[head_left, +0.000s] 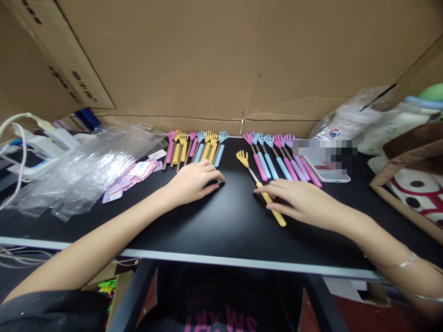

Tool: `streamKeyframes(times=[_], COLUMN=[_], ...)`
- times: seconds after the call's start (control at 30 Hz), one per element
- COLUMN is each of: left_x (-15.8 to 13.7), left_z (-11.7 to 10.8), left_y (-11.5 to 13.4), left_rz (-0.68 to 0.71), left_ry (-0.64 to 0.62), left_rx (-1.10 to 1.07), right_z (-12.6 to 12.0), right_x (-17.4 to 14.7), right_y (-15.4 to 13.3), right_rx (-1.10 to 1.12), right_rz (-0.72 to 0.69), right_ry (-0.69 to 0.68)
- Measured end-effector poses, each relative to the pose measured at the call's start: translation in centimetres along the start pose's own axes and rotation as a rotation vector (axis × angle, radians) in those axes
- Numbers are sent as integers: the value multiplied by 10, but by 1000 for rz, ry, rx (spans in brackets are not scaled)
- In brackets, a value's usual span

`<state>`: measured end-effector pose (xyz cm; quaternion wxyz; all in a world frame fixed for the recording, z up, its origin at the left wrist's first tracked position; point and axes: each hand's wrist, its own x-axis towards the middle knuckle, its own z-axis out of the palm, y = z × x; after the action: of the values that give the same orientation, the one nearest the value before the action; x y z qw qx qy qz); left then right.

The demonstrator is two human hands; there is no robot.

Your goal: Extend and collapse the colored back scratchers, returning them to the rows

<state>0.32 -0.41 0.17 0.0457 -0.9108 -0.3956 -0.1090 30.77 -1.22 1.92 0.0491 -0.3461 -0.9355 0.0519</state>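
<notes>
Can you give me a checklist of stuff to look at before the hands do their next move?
1. Right grip on the yellow back scratcher: ok, fingers lie across its handle.
2. Squeezed tight: cannot tell from this view.
3. Yellow head apart from the right row of back scratchers: ok, a gap shows.
4. Left grip holding nothing: cannot tell; nothing shows, but its underside is hidden.
5. Colorful cards neatly stacked: not ok, they're spread out and overlapping.
6. Clear plastic bags away from the left grip: ok, they lie apart.
</notes>
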Motion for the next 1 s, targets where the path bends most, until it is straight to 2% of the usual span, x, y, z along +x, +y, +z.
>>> streamKeyframes(times=[0.1,0.2,0.37,0.6,0.8,1.0], left_x=[-1,-1,0,1,1,3], left_z=[0,-1,-2,-2,-4,-4], left_y=[-3,-5,-6,-6,-4,-5], left_rz=[26,23,0,-9,-34,-41], left_ry=[-4,-6,12,10,-3,-13], left_rx=[14,9,9,47,62,45], right_z=[-13,-15,5,15,18,21], right_x=[-13,-23,-24,-6,18,43], right_y=[11,18,11,6,21,40], right_rx=[41,43,-21,-120,-218,-218], right_rz=[-98,-147,-73,-51,-64,-71], right_ry=[-20,-82,-99,11,47,64])
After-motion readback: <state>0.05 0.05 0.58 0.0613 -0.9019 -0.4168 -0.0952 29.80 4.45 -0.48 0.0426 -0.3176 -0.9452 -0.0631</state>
